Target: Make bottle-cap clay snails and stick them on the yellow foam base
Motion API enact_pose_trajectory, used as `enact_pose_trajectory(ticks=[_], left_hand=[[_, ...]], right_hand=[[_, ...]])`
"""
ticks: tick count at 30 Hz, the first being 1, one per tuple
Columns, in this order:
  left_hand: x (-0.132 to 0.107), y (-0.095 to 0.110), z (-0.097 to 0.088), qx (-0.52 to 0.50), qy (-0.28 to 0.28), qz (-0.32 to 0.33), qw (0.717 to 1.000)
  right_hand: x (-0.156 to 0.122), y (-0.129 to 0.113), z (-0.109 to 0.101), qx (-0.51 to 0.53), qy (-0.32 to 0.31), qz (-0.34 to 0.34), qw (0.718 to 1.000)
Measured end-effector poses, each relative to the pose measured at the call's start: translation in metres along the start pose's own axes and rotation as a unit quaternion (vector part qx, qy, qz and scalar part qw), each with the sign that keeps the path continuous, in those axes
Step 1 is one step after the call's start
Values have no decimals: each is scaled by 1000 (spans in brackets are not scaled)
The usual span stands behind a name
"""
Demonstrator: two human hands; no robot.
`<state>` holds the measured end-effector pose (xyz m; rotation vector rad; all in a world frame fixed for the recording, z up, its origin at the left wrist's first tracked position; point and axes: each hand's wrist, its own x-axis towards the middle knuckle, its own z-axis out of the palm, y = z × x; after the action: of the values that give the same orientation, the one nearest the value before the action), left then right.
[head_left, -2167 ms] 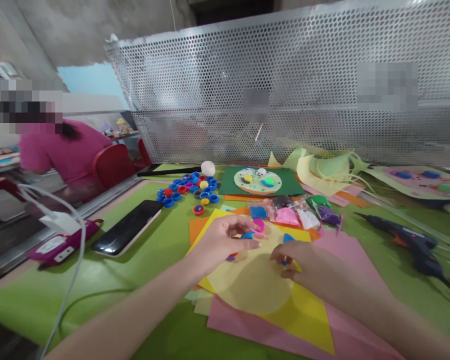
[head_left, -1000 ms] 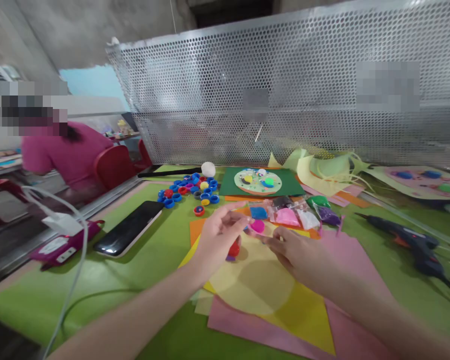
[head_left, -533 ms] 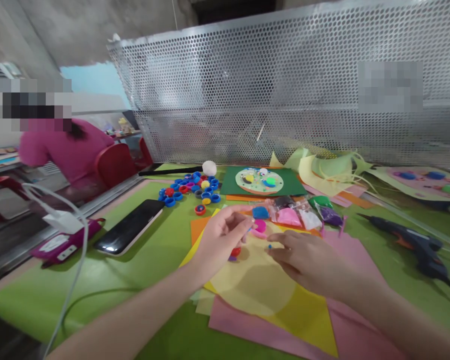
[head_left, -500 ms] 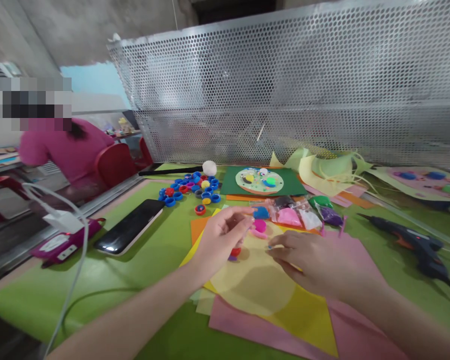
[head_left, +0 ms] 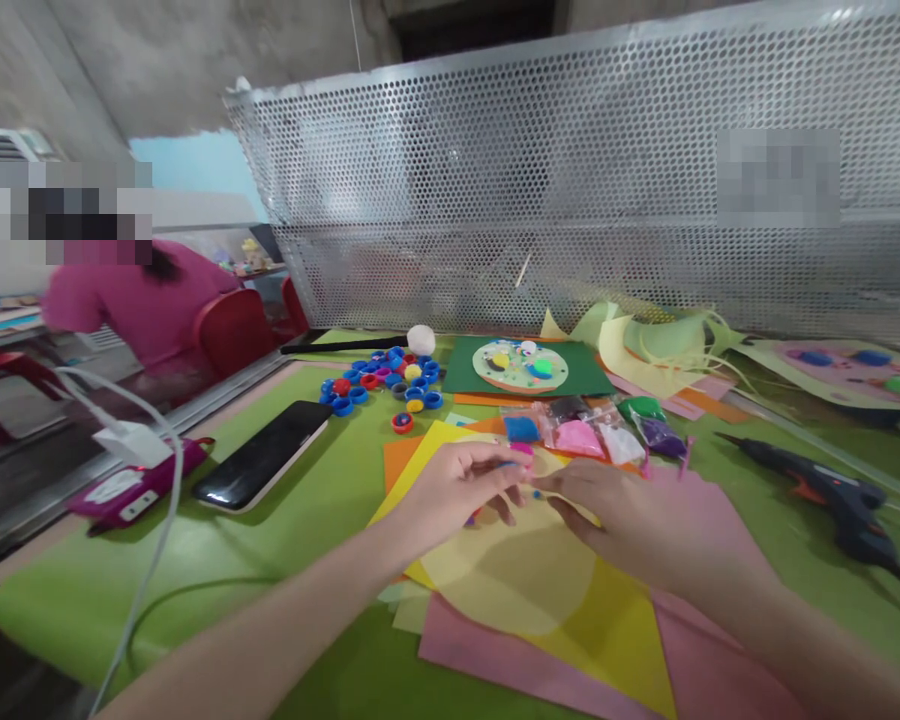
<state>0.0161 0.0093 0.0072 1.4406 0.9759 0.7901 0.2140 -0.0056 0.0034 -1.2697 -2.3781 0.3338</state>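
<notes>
My left hand (head_left: 457, 487) hovers palm down over a pale yellow paper circle (head_left: 506, 575), its thumb and fingers pinched on a small blue piece (head_left: 507, 464). My right hand (head_left: 619, 508) lies just to the right, fingertips almost touching the left ones, and pinches a tiny blue bit (head_left: 537, 493). A pink cap (head_left: 523, 450) sits just beyond the fingertips. The circle rests on a bright yellow sheet (head_left: 607, 640), which lies over a pink sheet (head_left: 690, 640).
Several bottle caps (head_left: 390, 378) lie at the back left, beside a black phone (head_left: 264, 455). Small bags of coloured clay (head_left: 589, 435) and a green card with a decorated disc (head_left: 521, 365) lie beyond. A glue gun (head_left: 821, 482) lies right. A person in pink (head_left: 139, 300) sits far left.
My left hand has turned palm down and dropped toward the paper. Both hands have drawn together until their fingertips nearly meet. The view has shifted slightly.
</notes>
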Motion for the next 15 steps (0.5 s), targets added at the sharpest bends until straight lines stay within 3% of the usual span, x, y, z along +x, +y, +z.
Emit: enact_pose_trajectory(ticks=[3,7,11,13,15], left_hand=[[0,0,1,9,4,9,1000],[-6,1,7,38,30,33,998],[-16,-3,23,131,47,200,970],[-20,-7,31,192,7,288,938],[-22,-11,37,235,-36,333,912]], right_hand=[[-2,0,1,105,49,40,993],[2,6,10,278,104,88,951],[15,2,17,450,134,136,873],[22,-10,21,520,120,159,831],[28,-27,26,572,101,174,795]])
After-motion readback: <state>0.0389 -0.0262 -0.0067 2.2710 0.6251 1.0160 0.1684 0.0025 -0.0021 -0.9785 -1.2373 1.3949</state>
